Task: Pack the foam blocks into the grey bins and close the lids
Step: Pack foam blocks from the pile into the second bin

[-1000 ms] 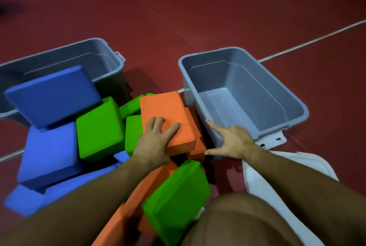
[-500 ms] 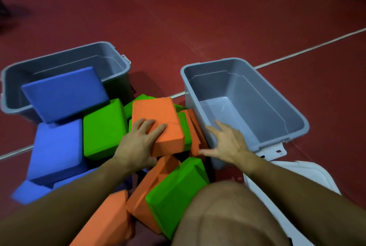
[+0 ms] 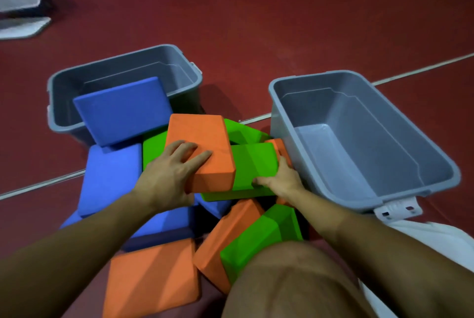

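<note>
Fingers (image 3: 191,153) of the left hand (image 3: 169,176) clasp the orange block (image 3: 202,148); right hand (image 3: 279,180) grips the green block (image 3: 252,166) — both atop the pile. Advise lifting clear, then lowering flat into the empty right bin (image 3: 415,143).

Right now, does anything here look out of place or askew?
Yes. One blue block leans tilted over the left bin's near rim, half in, half out. The other blocks lie jumbled on the floor.

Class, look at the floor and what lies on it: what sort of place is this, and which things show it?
Probably a gym or sports hall: a wide dark red floor with a painted white line, and loose foam blocks piled beside grey bins.
</note>
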`<state>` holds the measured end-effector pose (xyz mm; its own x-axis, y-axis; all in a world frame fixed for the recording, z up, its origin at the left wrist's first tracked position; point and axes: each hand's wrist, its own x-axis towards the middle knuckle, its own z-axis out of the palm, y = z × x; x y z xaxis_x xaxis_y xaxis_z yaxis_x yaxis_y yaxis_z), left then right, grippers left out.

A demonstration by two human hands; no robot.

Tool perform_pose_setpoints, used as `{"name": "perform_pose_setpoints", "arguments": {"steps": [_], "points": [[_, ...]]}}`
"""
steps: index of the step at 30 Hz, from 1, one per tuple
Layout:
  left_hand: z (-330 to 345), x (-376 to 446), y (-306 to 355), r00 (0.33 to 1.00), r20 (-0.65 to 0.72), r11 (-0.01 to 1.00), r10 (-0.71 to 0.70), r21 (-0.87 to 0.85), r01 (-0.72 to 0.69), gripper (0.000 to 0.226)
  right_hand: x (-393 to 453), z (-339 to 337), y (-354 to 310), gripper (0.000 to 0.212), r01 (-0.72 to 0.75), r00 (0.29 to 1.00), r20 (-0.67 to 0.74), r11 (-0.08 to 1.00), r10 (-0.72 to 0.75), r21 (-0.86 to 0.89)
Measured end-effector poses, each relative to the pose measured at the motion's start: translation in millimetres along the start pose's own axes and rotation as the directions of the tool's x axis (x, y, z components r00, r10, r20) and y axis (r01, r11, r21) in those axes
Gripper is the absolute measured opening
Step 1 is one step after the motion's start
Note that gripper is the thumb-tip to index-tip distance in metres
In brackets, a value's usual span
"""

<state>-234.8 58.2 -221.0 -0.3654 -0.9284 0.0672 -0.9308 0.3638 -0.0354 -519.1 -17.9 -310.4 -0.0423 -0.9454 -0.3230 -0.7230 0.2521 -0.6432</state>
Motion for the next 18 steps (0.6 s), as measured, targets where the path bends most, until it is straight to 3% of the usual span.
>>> {"name": "perform_pose_setpoints", "arguments": {"steps": [3,6,9,14,18], "points": [[-2.2,-4.2,-8.0,0.999,-0.005,0.999,-0.034,-0.031,0.034,0.104,4.8,9.9,-3.7,0.097,-0.175,0.985,0.014,0.981,0.174,0.087],[-6.2,-8.8,-13.7,0.998,-0.014,0.996,-0.068,-0.055,0.067,0.106,4.2,7.6,-11.2,0.085,-0.193,0.98,-0.014,0.973,0.197,0.127],[-9.5,-14.7,-19.9,0.991,-0.034,0.987,-0.129,-0.1,0.125,0.106,6.7,4.7,-14.6,0.091,-0.121,0.987,-0.085,0.977,0.138,0.178],[-14.6,-19.5,-24.6,0.976,-0.081,0.97,-0.201,-0.156,0.187,0.101,-9.2,-14.5,-39.7,0.057,-0.029,0.986,-0.149,0.961,0.072,0.276],[-27.1,-25.0,-21.0,0.95,-0.137,0.944,-0.281,-0.22,0.247,0.101,-18.0,-32.3,-63.1,0.06,0.036,0.98,-0.197,0.971,0.011,0.234]]}}
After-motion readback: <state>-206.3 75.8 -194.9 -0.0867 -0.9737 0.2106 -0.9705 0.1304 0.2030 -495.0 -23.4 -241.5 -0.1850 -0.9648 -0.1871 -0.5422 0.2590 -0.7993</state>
